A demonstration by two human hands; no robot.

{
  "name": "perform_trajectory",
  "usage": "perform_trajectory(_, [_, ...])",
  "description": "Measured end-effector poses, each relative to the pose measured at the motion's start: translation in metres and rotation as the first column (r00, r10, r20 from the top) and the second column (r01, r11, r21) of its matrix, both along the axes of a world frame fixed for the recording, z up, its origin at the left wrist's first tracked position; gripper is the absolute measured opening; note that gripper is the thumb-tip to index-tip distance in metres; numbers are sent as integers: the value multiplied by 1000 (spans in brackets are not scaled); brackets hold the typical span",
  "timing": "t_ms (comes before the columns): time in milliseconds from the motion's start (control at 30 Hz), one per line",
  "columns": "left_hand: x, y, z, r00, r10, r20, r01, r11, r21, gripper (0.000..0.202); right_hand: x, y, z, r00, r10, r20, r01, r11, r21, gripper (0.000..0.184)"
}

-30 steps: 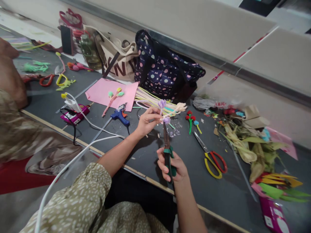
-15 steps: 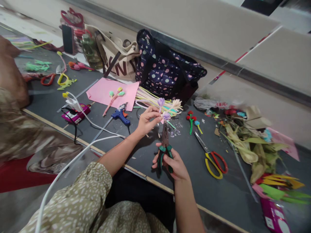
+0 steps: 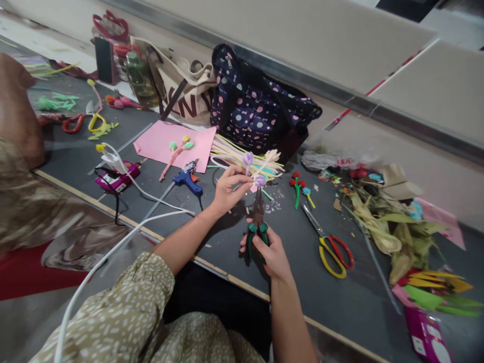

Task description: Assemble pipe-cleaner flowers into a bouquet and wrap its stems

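Note:
Between thumb and fingertips, my left hand [image 3: 231,190] pinches a small pipe-cleaner flower sprig with purple heads [image 3: 248,159] and a cream head [image 3: 272,156]. My right hand [image 3: 270,249] grips green-handled needle-nose pliers [image 3: 258,214], jaws pointing away from me. The tips of the jaws are at the lower purple head [image 3: 259,180]; whether they clamp it I cannot tell. Bundled cream, yellow and teal pipe cleaners [image 3: 230,146] lie just behind. A blue glue gun [image 3: 187,179] rests left of my left hand.
Red-and-yellow scissors [image 3: 328,247] and a red-and-green pipe-cleaner flower [image 3: 297,189] lie to the right. Dry husks and scraps [image 3: 393,227] pile at far right. A pink sheet [image 3: 151,141], a purple power strip [image 3: 119,176] and a white cord [image 3: 151,219] are left. A dotted bag [image 3: 257,111] stands behind.
The handles of the pliers have come closer together, and my right-hand fingers have closed in with them. The flower sprig has shifted very slightly in my left hand.

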State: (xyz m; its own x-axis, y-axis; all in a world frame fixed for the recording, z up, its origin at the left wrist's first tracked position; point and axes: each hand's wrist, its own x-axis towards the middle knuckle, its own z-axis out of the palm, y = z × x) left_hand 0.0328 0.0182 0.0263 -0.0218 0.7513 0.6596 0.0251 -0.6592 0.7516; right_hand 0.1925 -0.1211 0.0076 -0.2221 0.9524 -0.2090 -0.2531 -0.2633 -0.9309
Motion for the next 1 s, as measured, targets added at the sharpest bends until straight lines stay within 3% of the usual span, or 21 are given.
perform_trajectory(633, [2,1,-2,998,37,-45,-30,989,146,9,0,1,-1,1000,1,-2,-1,1000,7,40])
perform_trajectory(1000, [2,1,-3,998,43,-44,-36,989,146,10,0,1,1,1000,12,-11,-12,1000,-10,41])
